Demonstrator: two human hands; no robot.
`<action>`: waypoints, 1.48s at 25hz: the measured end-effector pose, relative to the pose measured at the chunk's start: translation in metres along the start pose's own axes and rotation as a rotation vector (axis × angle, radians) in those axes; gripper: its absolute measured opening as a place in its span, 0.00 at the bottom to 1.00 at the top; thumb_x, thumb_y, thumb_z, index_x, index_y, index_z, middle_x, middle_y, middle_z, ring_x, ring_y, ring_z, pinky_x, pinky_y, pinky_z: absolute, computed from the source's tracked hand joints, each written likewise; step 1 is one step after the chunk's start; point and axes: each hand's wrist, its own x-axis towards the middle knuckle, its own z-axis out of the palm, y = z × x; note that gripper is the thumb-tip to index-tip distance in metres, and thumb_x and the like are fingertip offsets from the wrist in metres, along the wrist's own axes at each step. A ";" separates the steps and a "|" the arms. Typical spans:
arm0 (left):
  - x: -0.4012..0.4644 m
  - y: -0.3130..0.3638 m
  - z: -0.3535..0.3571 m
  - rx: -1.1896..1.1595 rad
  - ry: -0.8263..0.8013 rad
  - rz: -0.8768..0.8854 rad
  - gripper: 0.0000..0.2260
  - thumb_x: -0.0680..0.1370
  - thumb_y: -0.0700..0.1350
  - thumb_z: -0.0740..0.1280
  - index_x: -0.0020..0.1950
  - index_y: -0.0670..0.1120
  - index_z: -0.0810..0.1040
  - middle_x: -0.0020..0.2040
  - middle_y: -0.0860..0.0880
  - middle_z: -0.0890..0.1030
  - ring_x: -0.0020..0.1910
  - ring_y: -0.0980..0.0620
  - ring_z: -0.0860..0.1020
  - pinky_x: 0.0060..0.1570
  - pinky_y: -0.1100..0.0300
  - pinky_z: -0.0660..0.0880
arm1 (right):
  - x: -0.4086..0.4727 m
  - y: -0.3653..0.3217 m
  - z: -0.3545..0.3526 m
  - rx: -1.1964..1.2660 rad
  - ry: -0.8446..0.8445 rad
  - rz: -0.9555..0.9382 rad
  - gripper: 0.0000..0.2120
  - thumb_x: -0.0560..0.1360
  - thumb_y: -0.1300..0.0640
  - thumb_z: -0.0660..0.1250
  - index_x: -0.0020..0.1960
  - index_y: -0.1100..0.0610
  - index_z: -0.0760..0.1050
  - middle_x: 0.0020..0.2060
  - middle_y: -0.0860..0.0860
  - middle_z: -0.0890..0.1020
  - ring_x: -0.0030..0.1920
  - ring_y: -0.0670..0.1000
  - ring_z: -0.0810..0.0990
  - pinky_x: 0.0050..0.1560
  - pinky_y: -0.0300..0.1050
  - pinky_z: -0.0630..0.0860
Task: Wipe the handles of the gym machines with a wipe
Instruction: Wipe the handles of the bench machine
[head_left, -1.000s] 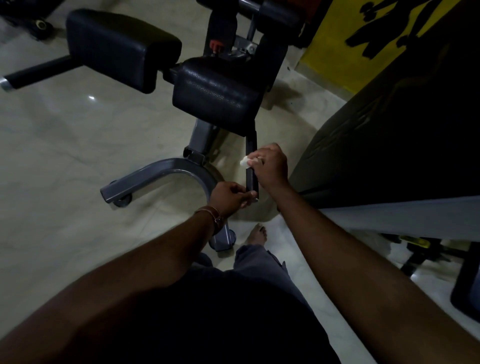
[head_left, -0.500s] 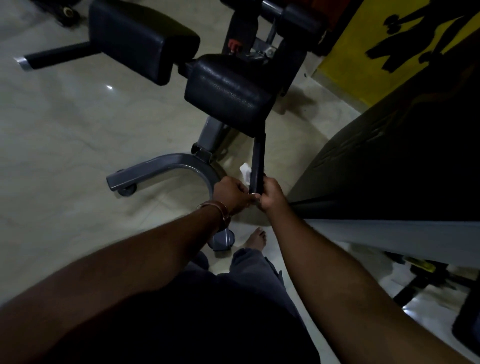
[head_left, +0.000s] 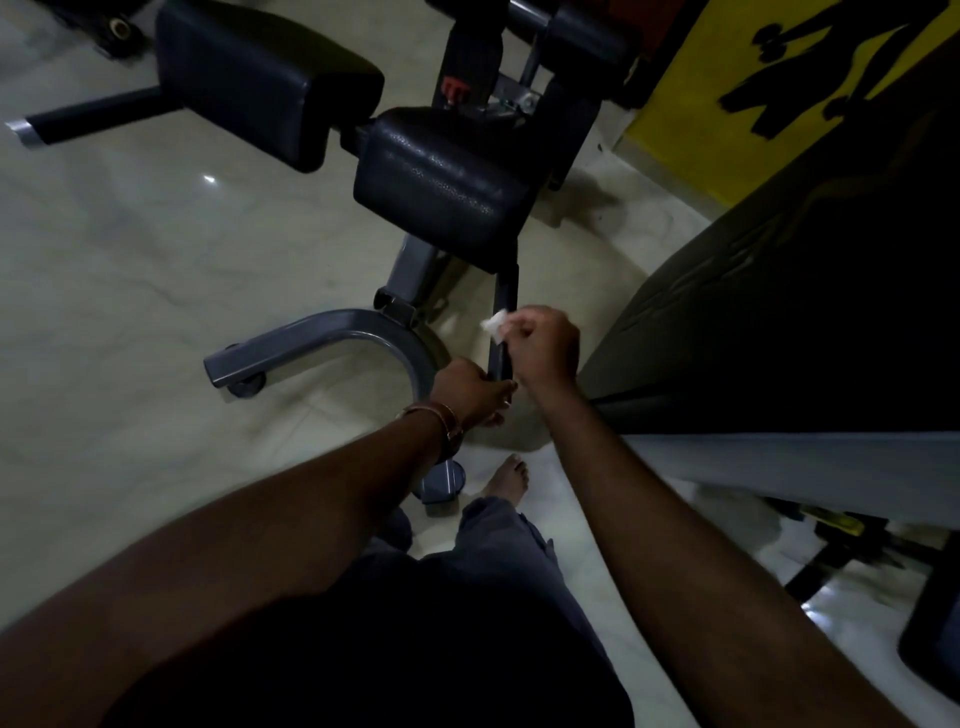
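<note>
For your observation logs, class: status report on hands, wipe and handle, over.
Right hand shut on wipe, mid-handle. Left hand grips handle's near end. Nothing in the way.

Dim room: a pale, glossy marble floor reflects a small light spot at left; a yellow wall with black silhouettes stands far right.

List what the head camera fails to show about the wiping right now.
- Most of the wipe: balled inside the right hand.
- Handle lower end: covered by the left hand.
- Handle's far side: faces away.
- Dirt or wetness on the handle: too dark.
</note>
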 end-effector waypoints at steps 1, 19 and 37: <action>0.001 0.000 0.001 0.020 -0.008 0.019 0.06 0.75 0.40 0.71 0.45 0.37 0.81 0.39 0.41 0.84 0.32 0.47 0.83 0.37 0.52 0.83 | -0.011 -0.001 0.002 -0.104 -0.079 -0.114 0.04 0.71 0.54 0.71 0.41 0.54 0.83 0.42 0.51 0.81 0.43 0.50 0.78 0.40 0.45 0.77; 0.002 -0.002 0.005 -0.074 -0.002 -0.042 0.12 0.74 0.44 0.74 0.45 0.35 0.81 0.37 0.42 0.84 0.32 0.47 0.82 0.40 0.52 0.82 | 0.040 -0.050 -0.003 -0.561 -0.199 -0.213 0.13 0.77 0.56 0.66 0.58 0.61 0.77 0.60 0.57 0.75 0.56 0.59 0.78 0.53 0.51 0.76; 0.008 0.008 0.000 -0.016 -0.023 -0.068 0.10 0.73 0.43 0.74 0.39 0.36 0.81 0.36 0.41 0.84 0.36 0.44 0.84 0.42 0.49 0.83 | -0.009 0.002 0.007 0.267 0.191 0.216 0.02 0.70 0.59 0.74 0.39 0.56 0.81 0.36 0.47 0.83 0.37 0.46 0.79 0.38 0.36 0.74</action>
